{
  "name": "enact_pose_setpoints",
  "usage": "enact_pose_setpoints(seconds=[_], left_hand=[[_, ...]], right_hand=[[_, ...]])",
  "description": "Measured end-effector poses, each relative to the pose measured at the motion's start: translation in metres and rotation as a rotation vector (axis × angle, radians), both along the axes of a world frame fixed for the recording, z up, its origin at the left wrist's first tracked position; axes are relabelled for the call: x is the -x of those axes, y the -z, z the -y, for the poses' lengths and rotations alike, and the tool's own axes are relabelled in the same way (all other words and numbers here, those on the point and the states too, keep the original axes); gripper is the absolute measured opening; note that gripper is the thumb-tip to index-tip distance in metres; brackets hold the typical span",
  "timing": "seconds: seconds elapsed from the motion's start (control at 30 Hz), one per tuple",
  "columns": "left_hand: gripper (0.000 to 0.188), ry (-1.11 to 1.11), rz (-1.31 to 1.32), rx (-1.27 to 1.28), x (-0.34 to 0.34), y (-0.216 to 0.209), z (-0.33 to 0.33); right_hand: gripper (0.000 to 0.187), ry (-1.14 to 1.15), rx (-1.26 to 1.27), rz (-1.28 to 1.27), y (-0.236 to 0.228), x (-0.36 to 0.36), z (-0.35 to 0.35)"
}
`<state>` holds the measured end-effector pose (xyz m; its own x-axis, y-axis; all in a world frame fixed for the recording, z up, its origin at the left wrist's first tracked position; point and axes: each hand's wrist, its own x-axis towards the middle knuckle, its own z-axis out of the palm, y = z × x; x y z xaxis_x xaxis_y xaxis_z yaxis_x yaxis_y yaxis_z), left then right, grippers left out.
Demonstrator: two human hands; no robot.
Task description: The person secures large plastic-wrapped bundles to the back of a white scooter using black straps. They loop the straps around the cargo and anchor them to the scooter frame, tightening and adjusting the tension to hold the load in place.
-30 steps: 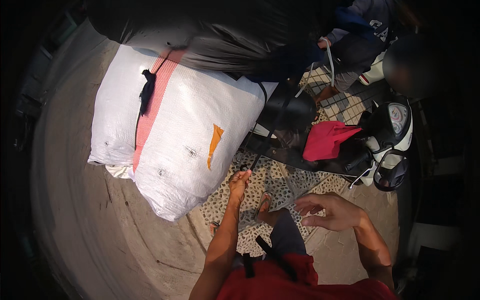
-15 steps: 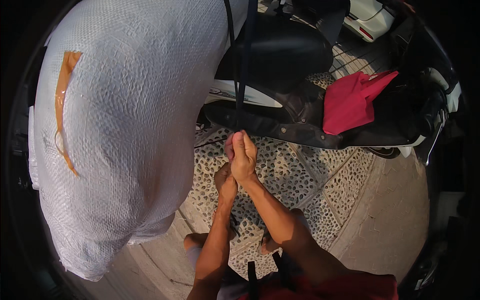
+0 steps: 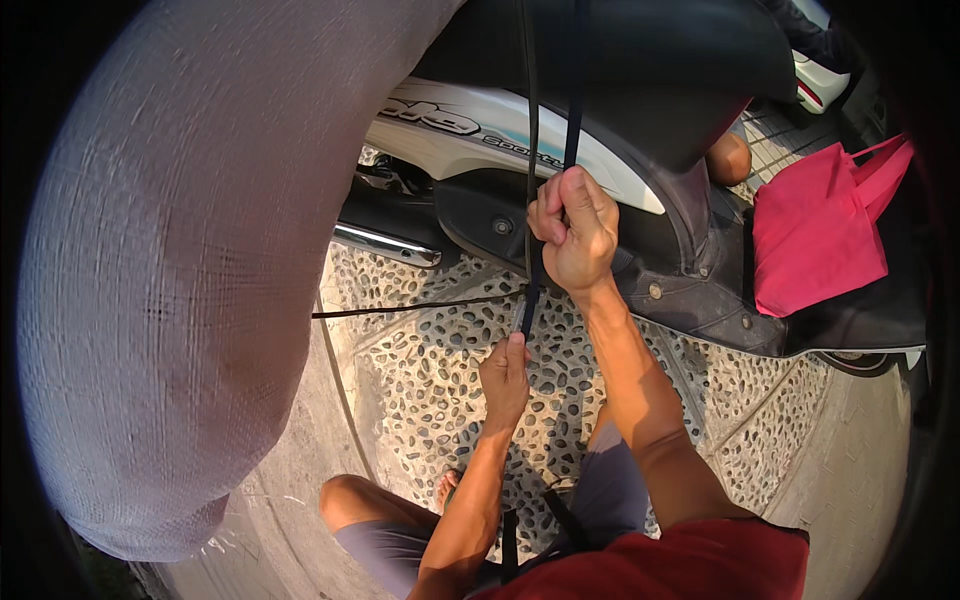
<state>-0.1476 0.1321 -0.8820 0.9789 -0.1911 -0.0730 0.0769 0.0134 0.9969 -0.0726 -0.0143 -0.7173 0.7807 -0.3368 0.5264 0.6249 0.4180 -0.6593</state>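
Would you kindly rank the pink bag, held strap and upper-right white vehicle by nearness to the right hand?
1. Held strap: in the right hand.
2. Pink bag: to its right.
3. White vehicle: upper right, beyond the bag.

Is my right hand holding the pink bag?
No, your right hand has its fingers closed around a dark strap, apart from the pink bag.

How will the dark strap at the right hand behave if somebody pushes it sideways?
The dark strap would probably give only a little, since it runs straight up from the closed right hand. Once slack, it may be quite floppy, as it looks thin and narrow.
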Motion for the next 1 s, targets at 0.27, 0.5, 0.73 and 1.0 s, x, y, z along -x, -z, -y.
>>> enact_pose_setpoints(seconds=[0.27, 0.5, 0.73, 1.0], left_hand=[[0.026, -0.243, -0.182, 0.161, -0.075, -0.006, -0.08], [0.042, 0.395, -0.123, 0.461, -0.163, -0.1, -0.064], [0.062, 0.698, -0.136, 0.261, -0.169, -0.068, -0.072], [0.028, -0.295, 0.54, -0.22, -0.237, 0.005, -0.083]], right_hand=[[0.043, 0.046, 0.013, -0.03, 0.025, 0.038, 0.012], [0.043, 0.083, 0.433, -0.104, 0.03, -0.034, -0.072], [0.037, 0.246, 0.51, -0.297, 0.017, -0.081, -0.105], [0.03, 0.376, 0.644, -0.153, 0.051, -0.026, -0.092]])
